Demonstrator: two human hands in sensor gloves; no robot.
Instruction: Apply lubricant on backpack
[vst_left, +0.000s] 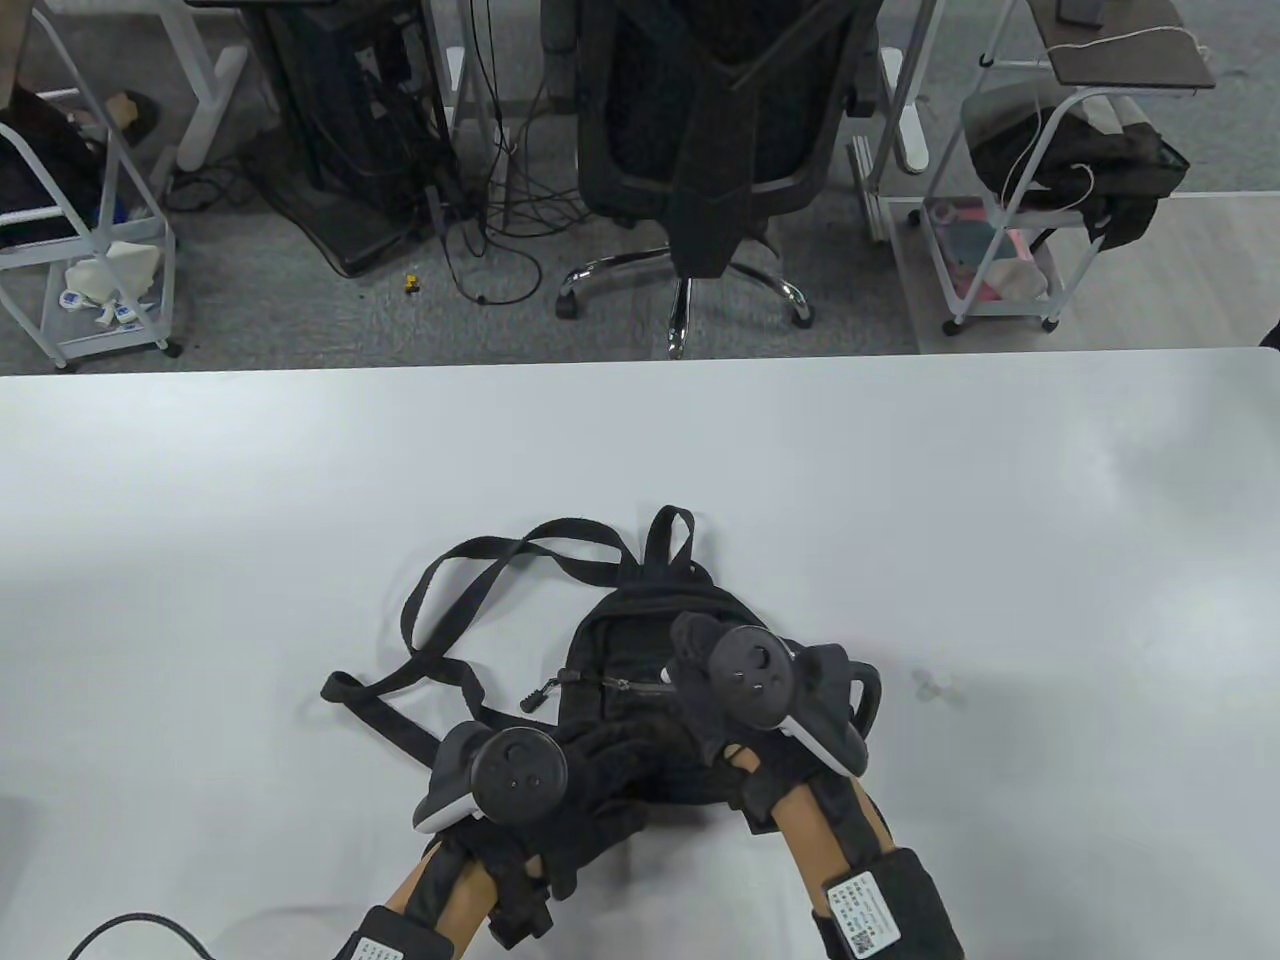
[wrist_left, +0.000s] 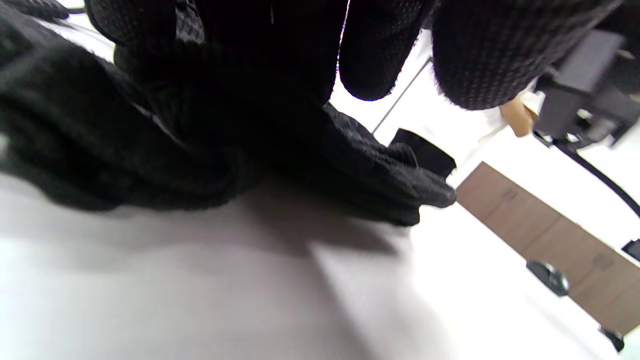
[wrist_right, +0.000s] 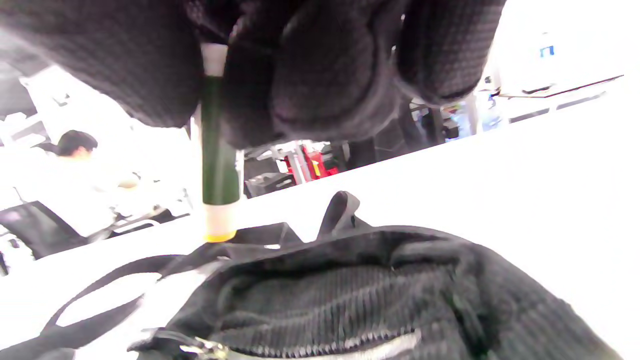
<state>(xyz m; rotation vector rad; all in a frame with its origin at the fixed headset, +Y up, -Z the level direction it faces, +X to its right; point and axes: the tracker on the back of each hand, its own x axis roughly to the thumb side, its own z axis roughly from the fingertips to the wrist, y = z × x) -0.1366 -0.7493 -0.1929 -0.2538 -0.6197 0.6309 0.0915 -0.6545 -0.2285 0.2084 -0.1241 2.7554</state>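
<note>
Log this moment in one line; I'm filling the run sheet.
right hand: holds lubricant stick above backpack zipper | left hand: rests on backpack

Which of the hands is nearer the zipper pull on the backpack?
Left. The left hand rests on the backpack just below the zipper pull. The right hand, holding the lubricant stick, sits farther along the zipper.

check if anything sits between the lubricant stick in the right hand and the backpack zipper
Nothing visible does: the lubricant stick in the right hand hangs just above the backpack, open air between its tip and the zipper.
</note>
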